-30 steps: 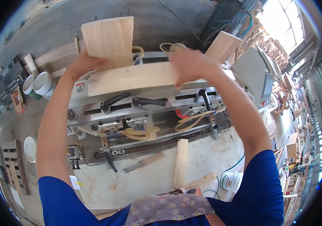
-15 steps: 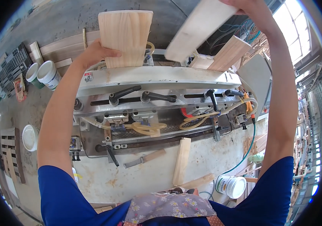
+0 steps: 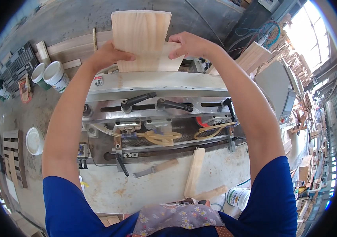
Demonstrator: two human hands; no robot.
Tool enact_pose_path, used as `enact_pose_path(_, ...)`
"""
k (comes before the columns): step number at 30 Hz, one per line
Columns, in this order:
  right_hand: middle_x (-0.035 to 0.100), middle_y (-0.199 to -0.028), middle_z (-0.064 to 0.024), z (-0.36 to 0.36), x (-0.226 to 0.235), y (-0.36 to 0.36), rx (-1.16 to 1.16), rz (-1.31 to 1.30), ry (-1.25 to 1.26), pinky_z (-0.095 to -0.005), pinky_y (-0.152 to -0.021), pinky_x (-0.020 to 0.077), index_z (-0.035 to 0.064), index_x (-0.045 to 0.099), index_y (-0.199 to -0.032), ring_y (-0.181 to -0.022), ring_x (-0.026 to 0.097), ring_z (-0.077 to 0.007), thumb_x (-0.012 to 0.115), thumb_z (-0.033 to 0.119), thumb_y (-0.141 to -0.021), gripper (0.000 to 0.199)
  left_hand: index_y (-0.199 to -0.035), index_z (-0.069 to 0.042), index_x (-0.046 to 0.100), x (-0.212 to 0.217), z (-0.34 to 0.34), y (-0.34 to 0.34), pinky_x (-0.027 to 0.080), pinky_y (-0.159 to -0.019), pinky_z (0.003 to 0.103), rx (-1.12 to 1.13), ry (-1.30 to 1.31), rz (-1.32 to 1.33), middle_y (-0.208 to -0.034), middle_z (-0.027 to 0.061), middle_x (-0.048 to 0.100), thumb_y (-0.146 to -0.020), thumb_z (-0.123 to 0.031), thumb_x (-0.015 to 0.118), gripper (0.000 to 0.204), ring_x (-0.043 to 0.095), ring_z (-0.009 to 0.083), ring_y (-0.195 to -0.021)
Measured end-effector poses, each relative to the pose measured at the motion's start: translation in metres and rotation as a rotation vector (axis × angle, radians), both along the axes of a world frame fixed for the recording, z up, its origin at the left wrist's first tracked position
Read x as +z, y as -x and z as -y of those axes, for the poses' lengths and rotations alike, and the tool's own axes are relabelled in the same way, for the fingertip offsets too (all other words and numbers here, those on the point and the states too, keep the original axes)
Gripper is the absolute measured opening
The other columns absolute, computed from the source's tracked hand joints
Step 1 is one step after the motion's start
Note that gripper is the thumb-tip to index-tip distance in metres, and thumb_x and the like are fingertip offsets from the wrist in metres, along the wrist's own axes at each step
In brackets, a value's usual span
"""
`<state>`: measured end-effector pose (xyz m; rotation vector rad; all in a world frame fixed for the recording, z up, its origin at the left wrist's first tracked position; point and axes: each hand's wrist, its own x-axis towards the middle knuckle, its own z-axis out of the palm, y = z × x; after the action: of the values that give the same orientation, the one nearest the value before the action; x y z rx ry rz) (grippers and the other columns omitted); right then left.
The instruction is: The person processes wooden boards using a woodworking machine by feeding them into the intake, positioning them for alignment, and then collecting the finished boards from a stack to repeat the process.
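A pale wooden board (image 3: 141,31) stands upright behind the white beam (image 3: 145,82) of a machine. My left hand (image 3: 113,56) is closed on its left edge, thumb across the front face. A second pale board (image 3: 170,62) shows at the upright board's lower right, touching or overlapping it; most of its extent is hard to make out. My right hand (image 3: 190,44) is closed on that board's right end, the thumb on its near face. The fingers of both hands are partly hidden behind the wood.
Black clamp levers (image 3: 174,104) and yellowish hoses (image 3: 162,137) lie on the machine's near side. A handsaw or flat-bladed tool (image 3: 155,168) and a wood strip (image 3: 194,172) rest below. Another board (image 3: 253,57) leans at right. White buckets (image 3: 56,77) stand on the left floor.
My right hand has come down and leftward with its board, from high on the right to beside the upright board. My left hand keeps its hold. The view has shifted slightly.
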<state>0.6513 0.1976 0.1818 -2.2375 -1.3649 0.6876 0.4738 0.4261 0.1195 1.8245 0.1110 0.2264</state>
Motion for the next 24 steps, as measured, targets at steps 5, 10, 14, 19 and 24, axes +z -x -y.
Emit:
enact_pose_path(5, 0.070, -0.104, -0.0135, -0.031, 0.001, 0.014, 0.020, 0.389, 0.262, -0.0379, -0.088, 0.0505, -0.0007, 0.065, -0.118, -0.098, 0.065, -0.0279, 0.080, 0.026, -0.070, 0.057, -0.122, -0.004, 0.062, -0.008, -0.012, -0.009, 0.050, -0.095, 0.034, -0.032, -0.017, -0.054, -0.113, 0.0068, 0.069, -0.075, -0.011, 0.084, 0.052, 0.064, 0.0175, -0.105)
enact_pose_path(10, 0.069, -0.110, -0.0184, -0.031, -0.015, 0.007, 0.068, 0.367, 0.061, -0.0377, -0.092, 0.0495, -0.0036, 0.065, -0.116, -0.104, 0.064, -0.0327, 0.082, 0.037, -0.065, 0.067, -0.119, -0.004, 0.065, -0.005, -0.008, -0.006, 0.050, -0.094, 0.032, -0.015, 0.023, -0.024, -0.111, 0.0065, 0.070, -0.075, -0.010, 0.084, 0.048, 0.065, 0.0164, -0.103)
enact_pose_path(14, 0.067, -0.116, -0.0185, -0.030, -0.020, 0.000, 0.047, 0.333, 0.060, -0.0376, -0.096, 0.0487, -0.0010, 0.064, -0.121, -0.110, 0.063, -0.0334, 0.083, 0.041, -0.064, 0.073, -0.121, -0.004, 0.064, -0.007, -0.006, -0.006, 0.050, -0.094, 0.033, -0.005, -0.010, -0.053, -0.112, 0.0067, 0.070, -0.075, -0.008, 0.083, 0.050, 0.065, 0.0162, -0.103)
enact_pose_path(19, 0.067, -0.117, -0.0182, -0.028, -0.013, 0.021, -0.014, 0.405, 0.071, -0.0379, -0.096, 0.0488, 0.0004, 0.065, -0.121, -0.108, 0.064, -0.0337, 0.081, 0.044, -0.064, 0.073, -0.125, -0.004, 0.060, 0.000, -0.001, -0.002, 0.049, -0.095, 0.034, -0.006, -0.051, -0.059, -0.115, 0.0068, 0.067, -0.076, -0.011, 0.083, 0.055, 0.062, 0.0180, -0.105)
enact_pose_path(24, 0.067, -0.119, -0.0181, -0.034, -0.013, 0.020, -0.021, 0.408, 0.086, -0.0388, -0.094, 0.0494, 0.0040, 0.067, -0.120, -0.108, 0.064, -0.0340, 0.080, 0.042, -0.065, 0.068, -0.135, -0.006, 0.053, 0.033, -0.013, 0.004, 0.046, -0.100, 0.035, 0.113, -0.222, 0.066, -0.128, 0.0114, 0.063, -0.079, -0.025, 0.080, 0.065, 0.058, 0.0192, -0.119)
